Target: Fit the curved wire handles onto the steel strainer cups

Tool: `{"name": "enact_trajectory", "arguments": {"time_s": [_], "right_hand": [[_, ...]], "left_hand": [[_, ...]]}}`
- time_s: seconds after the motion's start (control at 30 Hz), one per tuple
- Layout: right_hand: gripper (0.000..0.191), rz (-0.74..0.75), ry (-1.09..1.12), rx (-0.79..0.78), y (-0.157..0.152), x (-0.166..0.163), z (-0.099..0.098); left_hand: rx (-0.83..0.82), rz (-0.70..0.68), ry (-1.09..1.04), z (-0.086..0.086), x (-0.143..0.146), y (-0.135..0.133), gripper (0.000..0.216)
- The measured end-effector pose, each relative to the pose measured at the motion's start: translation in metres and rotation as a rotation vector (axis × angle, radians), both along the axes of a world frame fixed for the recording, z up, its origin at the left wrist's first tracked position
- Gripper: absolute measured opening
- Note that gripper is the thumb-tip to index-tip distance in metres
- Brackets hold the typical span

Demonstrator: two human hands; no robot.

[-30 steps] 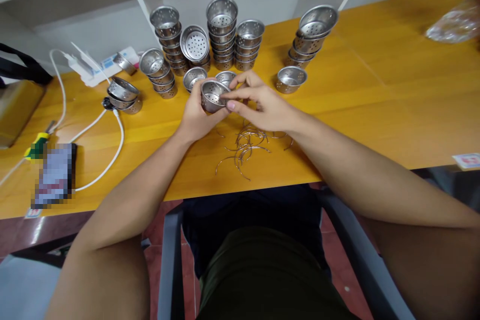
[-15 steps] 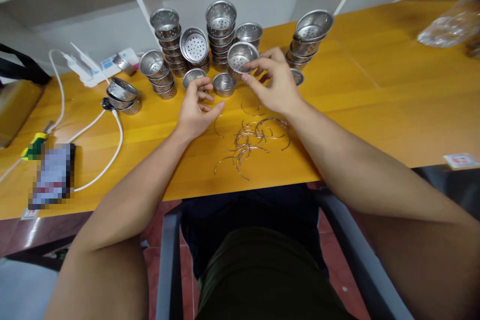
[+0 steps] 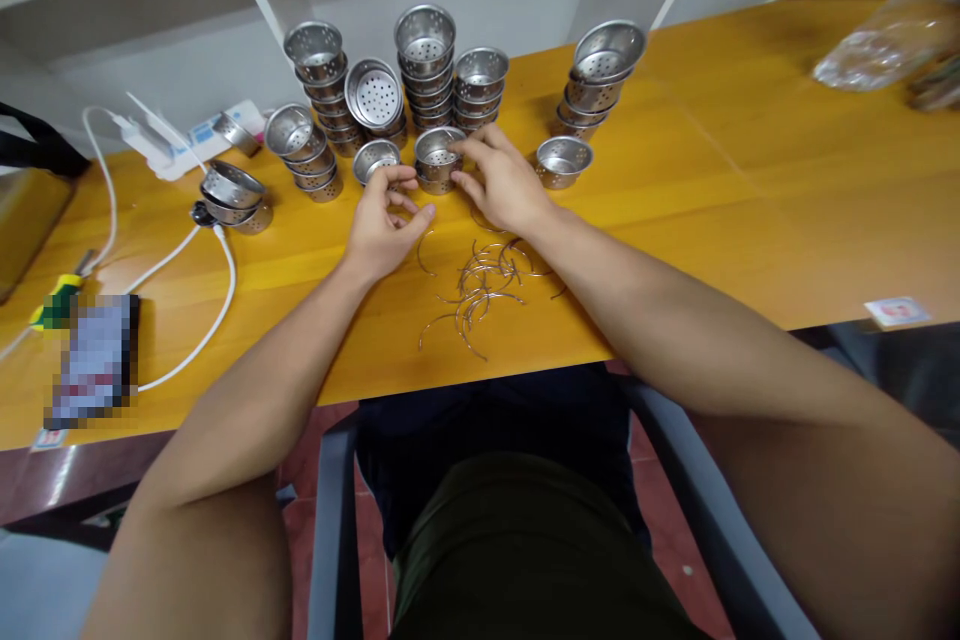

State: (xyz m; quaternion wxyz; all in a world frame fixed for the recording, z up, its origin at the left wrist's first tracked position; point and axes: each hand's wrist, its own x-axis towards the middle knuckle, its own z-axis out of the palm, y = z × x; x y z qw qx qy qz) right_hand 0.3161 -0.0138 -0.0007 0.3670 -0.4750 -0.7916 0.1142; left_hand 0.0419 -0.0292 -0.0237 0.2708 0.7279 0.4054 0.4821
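I see the right hand (image 3: 504, 182) pinching an upper cup (image 3: 433, 150) — stacked on a lower cup (image 3: 433, 187); left hand (image 3: 381, 232) loosely spread, near a lone cup (image 3: 373, 157).

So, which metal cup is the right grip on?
The upper cup of the two-cup stack beyond the curved wires: only this cup has the right grip at its rim.
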Motion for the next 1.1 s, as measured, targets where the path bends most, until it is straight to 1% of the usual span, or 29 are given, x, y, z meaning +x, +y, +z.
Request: {"name": "enact_trajectory", "arguments": {"time_s": [0.17, 0.33, 0.4, 0.63, 0.7, 0.77, 0.87, 0.93, 0.97, 1.0, 1.07, 1.1], "right_hand": [[0.052, 0.018, 0.006, 0.012, 0.002, -0.001, -0.001], [0.056, 0.056, -0.014, -0.037, 0.001, -0.004, 0.004], [0.057, 0.048, -0.011, -0.05, 0.001, -0.005, 0.005], [0.057, 0.026, 0.02, -0.03, 0.004, -0.002, -0.001], [0.056, 0.028, 0.03, -0.012, 0.001, -0.002, 0.004], [0.054, 0.022, 0.029, 0.024, -0.005, 0.003, 0.016], [0.048, -0.028, 0.011, 0.078, -0.01, 0.026, 0.039], [0.034, -0.102, -0.009, 0.083, -0.005, 0.053, 0.046], [0.03, -0.14, -0.037, 0.072, 0.0, 0.069, 0.045], [0.033, -0.174, -0.078, 0.043, 0.006, 0.086, 0.041], [0.046, -0.188, -0.113, -0.031, 0.02, 0.115, 0.026], [0.053, -0.137, -0.101, -0.043, 0.026, 0.126, 0.019]], "left_hand": [[0.015, -0.009, -0.031, 0.0, -0.001, 0.002, 0.06], [0.013, -0.004, -0.021, -0.001, -0.006, 0.005, 0.062], [0.009, -0.011, -0.019, -0.001, -0.007, 0.006, 0.064], [0.003, -0.03, -0.005, -0.003, -0.01, 0.007, 0.062], [0.006, -0.032, -0.001, -0.002, -0.01, 0.007, 0.06], [0.008, -0.026, 0.015, -0.001, -0.011, 0.005, 0.058], [0.021, -0.027, 0.03, 0.002, -0.012, 0.002, 0.056], [0.042, -0.041, 0.031, 0.004, -0.011, 0.0, 0.056], [0.056, -0.048, 0.033, 0.004, -0.011, -0.001, 0.056], [0.071, -0.054, 0.037, 0.005, -0.01, -0.003, 0.055], [0.098, -0.068, 0.049, 0.005, -0.007, -0.005, 0.054], [0.108, -0.075, 0.057, 0.006, -0.007, -0.005, 0.055]]}}
